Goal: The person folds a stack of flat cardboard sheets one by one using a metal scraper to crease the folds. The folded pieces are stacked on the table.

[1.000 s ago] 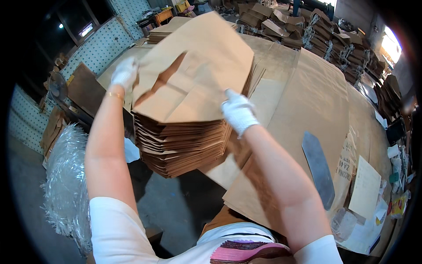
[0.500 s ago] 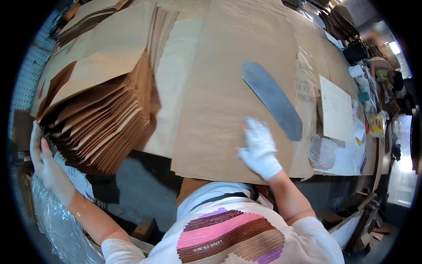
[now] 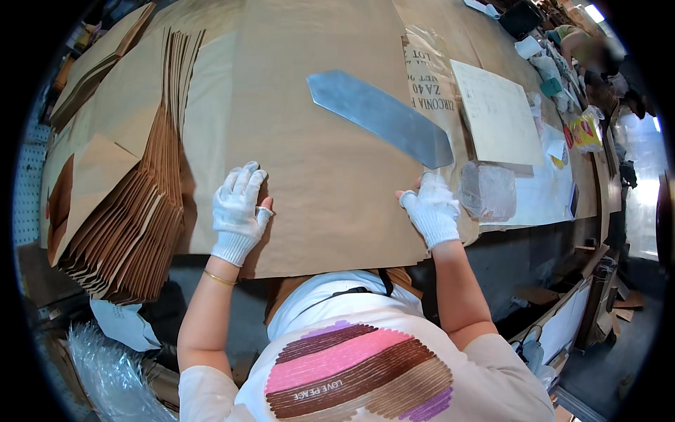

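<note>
A large sheet of brown kraft paper (image 3: 323, 204) lies before me, its near edge at my waist. My left hand (image 3: 239, 204), in a white glove with the thumb tip bare, rests along the sheet's left edge, fingers stretched forward. At the right edge lies my right hand (image 3: 433, 204), gloved the same way, its thumb over the paper and fingers extended. Neither hand visibly grips anything. A flat grey metal plate with angled ends (image 3: 380, 118) lies slantwise on the paper, one end just beyond my right fingertips.
A fanned stack of folded brown paper (image 3: 130, 225) overhangs the table edge at left. On the right are a pale board (image 3: 496, 116), a clear plastic packet (image 3: 489, 191) and a yellow package (image 3: 585, 133). Another person (image 3: 587, 49) is at the far right.
My left hand has left the folded stack and come right to the sheet's left edge. My right hand has shifted to its right edge. The view has turned.
</note>
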A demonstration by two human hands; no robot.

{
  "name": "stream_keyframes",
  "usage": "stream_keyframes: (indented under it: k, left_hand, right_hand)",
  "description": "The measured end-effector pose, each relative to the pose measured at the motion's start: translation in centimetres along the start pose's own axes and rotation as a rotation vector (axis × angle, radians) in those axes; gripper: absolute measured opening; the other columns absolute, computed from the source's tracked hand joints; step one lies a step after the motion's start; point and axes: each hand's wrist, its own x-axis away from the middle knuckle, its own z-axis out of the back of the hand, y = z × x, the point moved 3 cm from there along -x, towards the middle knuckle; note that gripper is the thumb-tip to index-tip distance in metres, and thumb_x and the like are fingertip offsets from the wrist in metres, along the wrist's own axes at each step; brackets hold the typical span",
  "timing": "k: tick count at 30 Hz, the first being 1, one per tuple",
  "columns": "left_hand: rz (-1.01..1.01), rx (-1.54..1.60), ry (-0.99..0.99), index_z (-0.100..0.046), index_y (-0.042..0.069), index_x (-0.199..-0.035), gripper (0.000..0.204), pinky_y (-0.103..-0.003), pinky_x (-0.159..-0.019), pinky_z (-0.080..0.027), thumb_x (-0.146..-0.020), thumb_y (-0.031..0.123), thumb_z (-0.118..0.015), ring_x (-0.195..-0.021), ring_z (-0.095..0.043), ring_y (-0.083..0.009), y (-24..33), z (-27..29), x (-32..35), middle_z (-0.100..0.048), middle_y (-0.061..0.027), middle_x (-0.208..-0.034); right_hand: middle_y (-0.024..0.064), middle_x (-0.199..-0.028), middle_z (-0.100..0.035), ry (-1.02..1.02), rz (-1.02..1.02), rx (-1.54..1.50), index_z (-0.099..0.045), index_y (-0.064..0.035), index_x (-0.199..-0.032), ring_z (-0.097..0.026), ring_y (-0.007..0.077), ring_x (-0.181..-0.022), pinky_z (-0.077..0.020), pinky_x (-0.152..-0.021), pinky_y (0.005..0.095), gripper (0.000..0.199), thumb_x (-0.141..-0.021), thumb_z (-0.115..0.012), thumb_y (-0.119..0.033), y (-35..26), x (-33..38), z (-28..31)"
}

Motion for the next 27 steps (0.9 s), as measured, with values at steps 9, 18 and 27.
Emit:
stream_keyframes:
  k: [9, 18, 27]
  left_hand:
    - [0.065, -0.057, 0.071, -0.062, 0.008, -0.130, 0.059, -0.050, -0.107, -0.046, -0.074, 0.016, -0.078, -0.130, -0.053, -0.0422, 0.1, -0.6, 0.5, -0.060, -0.0175, -0.141]
    - [-0.017, 0.327, -0.128, -0.070, 0.003, -0.115, 0.041, -0.045, -0.112, -0.045, -0.076, -0.007, -0.063, -0.133, -0.056, -0.0380, -3.0, 2.3, 0.5, -0.068, -0.0151, -0.133]
    - [-0.003, 0.156, -0.330, -0.067, 0.003, -0.122, 0.060, -0.045, -0.110, -0.047, -0.065, -0.014, -0.055, -0.135, -0.054, -0.0386, -4.1, 5.3, 0.9, -0.064, -0.0172, -0.138]
  right_hand:
    - [0.0161, -0.126, -0.065, 0.143, 0.010, -0.151, -0.066, -0.0067, -0.118, -0.067, 0.0363, -0.112, -0.0535, -0.094, 0.0479, 0.044, -0.085, -0.074, -0.035, 1.6, 1.4, -1.4]
    - [0.0095, -0.121, -0.069, 0.526, 0.809, -0.334, -0.072, -0.0030, -0.104, -0.067, 0.0317, -0.107, -0.0557, -0.090, 0.0455, 0.032, -0.072, -0.078, -0.001, 1.8, 0.9, -0.7]
    - [0.0109, -0.101, -0.074, 0.251, 0.279, -0.386, -0.073, -0.0037, -0.097, -0.070, 0.0302, -0.092, -0.0561, -0.079, 0.0415, 0.017, -0.082, -0.073, -0.012, 4.8, -0.6, -2.2]
